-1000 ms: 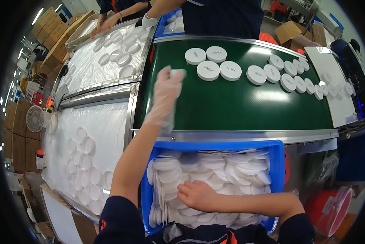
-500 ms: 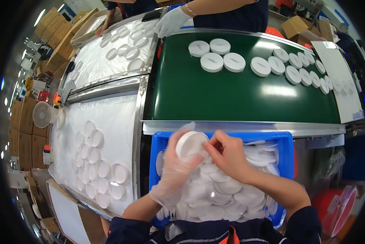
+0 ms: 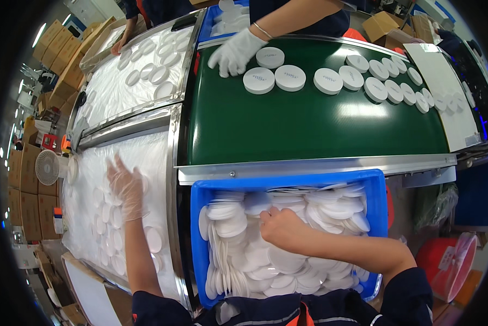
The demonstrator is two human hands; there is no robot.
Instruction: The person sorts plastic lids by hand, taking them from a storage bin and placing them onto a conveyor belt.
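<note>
My left hand (image 3: 125,187), in a thin clear glove, reaches over the left table with its fingers spread and holds nothing I can see. Beneath and around it lie several shallow white round caps (image 3: 154,239) on clear plastic sheeting, some partly hidden by the hand and forearm. My bare right hand (image 3: 285,228) is over a blue bin (image 3: 287,178) heaped with thin white discs (image 3: 287,259). Its fingers are pinched together at a blurred, pale thin disc (image 3: 256,203) near the bin's far side.
Beyond the bin runs a green conveyor belt (image 3: 309,127) carrying several white round caps (image 3: 290,79) with print on top. Across it, a co-worker's white-gloved hand (image 3: 236,53) hovers beside those caps. A metal rim (image 3: 174,141) edges the left table; a small fan (image 3: 47,167) stands past it.
My left hand has gone from above the bin to the left table, and the cap it held is no longer in it. My right hand has lowered toward the discs. The co-worker's glove came over the belt.
</note>
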